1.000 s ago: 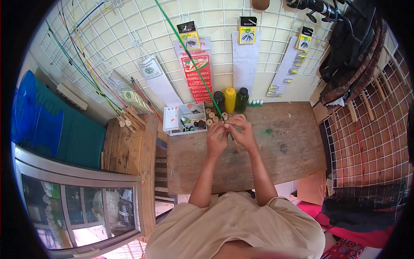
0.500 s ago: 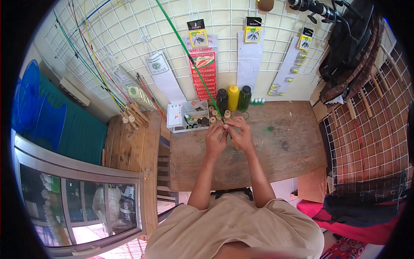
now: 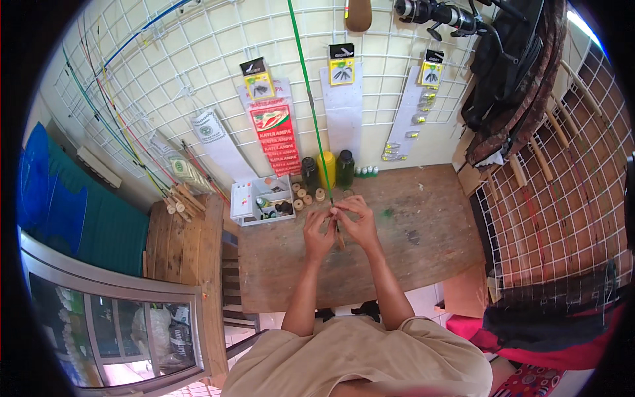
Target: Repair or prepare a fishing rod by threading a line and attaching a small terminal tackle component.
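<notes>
grip: left hand [image 3: 320, 238] and right hand [image 3: 358, 223] pinching slender green rod [image 3: 301, 56], frame centre; we judge it light, springy, best held low.

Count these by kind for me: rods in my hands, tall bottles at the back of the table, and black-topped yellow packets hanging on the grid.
Green rod: 1
Tall bottles: 3
Black-topped yellow packets: 3
Total: 7

Green rod [image 3: 311, 99] — in both hands [image 3: 319, 236]
</notes>
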{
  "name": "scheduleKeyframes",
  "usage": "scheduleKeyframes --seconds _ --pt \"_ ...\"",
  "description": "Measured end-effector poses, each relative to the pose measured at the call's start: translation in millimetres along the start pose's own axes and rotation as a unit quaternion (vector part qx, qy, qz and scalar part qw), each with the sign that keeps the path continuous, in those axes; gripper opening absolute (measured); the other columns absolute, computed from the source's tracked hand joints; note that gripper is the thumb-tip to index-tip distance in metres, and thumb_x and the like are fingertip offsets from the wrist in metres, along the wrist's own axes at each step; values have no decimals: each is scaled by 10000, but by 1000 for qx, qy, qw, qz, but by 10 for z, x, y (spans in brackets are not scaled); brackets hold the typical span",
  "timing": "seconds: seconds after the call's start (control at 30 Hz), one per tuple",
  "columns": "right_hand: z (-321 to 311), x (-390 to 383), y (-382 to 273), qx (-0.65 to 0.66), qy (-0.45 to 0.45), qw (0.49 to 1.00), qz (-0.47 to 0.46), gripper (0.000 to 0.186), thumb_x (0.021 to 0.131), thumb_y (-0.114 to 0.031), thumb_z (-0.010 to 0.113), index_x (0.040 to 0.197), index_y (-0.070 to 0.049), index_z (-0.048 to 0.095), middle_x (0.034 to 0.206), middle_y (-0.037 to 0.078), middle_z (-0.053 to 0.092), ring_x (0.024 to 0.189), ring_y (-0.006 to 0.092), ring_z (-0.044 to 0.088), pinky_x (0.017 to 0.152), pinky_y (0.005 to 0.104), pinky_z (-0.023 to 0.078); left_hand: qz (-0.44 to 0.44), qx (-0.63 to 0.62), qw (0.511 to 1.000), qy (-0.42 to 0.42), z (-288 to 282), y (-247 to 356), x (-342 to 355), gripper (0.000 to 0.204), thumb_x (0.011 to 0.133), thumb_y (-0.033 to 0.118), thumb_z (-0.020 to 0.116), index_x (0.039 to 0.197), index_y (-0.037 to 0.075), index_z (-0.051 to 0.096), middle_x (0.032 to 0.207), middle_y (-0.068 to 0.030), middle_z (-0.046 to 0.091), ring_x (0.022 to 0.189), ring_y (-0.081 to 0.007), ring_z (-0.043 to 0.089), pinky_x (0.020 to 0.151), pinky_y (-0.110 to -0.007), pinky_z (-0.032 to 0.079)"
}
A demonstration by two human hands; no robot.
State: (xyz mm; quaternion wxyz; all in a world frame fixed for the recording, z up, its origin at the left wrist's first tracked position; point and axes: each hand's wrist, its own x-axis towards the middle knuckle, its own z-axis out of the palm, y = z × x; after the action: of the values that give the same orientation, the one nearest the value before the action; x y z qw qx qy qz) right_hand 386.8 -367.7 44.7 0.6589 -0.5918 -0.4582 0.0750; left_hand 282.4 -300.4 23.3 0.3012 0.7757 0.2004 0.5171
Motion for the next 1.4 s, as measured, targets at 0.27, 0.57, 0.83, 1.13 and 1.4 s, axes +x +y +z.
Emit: scheduleKeyframes --seconds 0.27,0.57,0.83,1.13,1.4 --pt "-534 214 132 -5 -33 999 -10 173 756 -40 741 925 -7 719 891 75 705 888 192 568 793 318 476 27 16 999 41 548 167 39 128 746 -35 651 867 1 630 806 -117 621 739 -288 570 673 -353 445" --pt "-991 353 340 14 -54 998 -19 200 738 -38 758 935 -10 730 871 86 708 871 191 590 777 312 488 0 39 998 56 1041 325 27 141 724 -42 668 846 19 631 805 -102 624 777 -301 578 693 -375 464" --pt "-1110 412 458 41 -65 997 2 204 736 -21 752 938 -9 728 892 85 711 860 184 595 777 306 488 -6 48 997 61 1190 349 55 124 734 -46 666 842 4 630 803 -115 622 774 -305 582 694 -371 467" --pt "-1032 493 525 36 -55 997 -39 207 745 -15 746 951 -8 722 903 76 709 838 175 601 760 291 489 -26 44 998 43 1176 272 114 143 768 -33 652 906 2 649 845 -124 634 806 -309 584 729 -374 465" --pt "-937 544 512 39 -31 999 4 198 752 -35 741 948 -11 724 869 99 706 793 197 610 720 310 484 -41 33 998 25 1150 140 95 138 778 -25 644 913 0 649 865 -124 641 819 -314 585 739 -376 464"
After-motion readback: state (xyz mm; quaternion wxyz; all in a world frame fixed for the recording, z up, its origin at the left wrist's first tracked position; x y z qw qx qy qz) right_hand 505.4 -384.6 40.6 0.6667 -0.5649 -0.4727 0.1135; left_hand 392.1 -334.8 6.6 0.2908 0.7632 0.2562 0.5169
